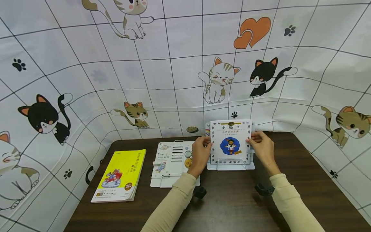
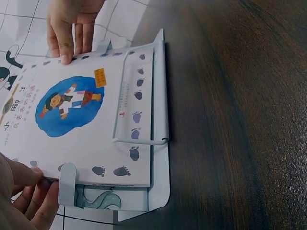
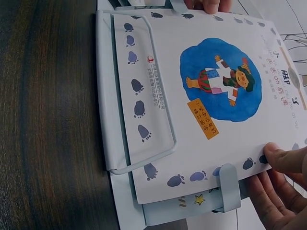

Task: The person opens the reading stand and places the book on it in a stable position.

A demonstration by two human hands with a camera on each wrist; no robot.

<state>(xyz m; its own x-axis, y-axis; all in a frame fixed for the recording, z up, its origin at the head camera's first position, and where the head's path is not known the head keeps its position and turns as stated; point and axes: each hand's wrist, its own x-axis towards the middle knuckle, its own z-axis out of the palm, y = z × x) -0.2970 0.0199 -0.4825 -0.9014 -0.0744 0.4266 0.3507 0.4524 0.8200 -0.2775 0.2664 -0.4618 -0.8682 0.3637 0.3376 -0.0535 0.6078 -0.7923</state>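
A white picture book (image 1: 231, 138) with a blue oval and footprint border stands upright on a white book stand (image 1: 220, 167). The stand's wire bar (image 2: 139, 142) crosses the lower front of the cover. At the book's left edge, my left hand (image 1: 200, 154) pinches it between thumb and fingers. My right hand (image 1: 263, 149) grips the opposite edge, its thumb (image 3: 283, 158) on the cover and its fingers behind. Side clips (image 3: 229, 188) of the stand sit by the book's edges, below the hands.
A second white stand (image 1: 166, 161), printed "Tiny universe", lies left of the left hand. Farther left is a yellow book (image 1: 121, 175) on the dark wooden table (image 1: 226, 203). A cat-print curtain (image 1: 179, 80) hangs behind the table.
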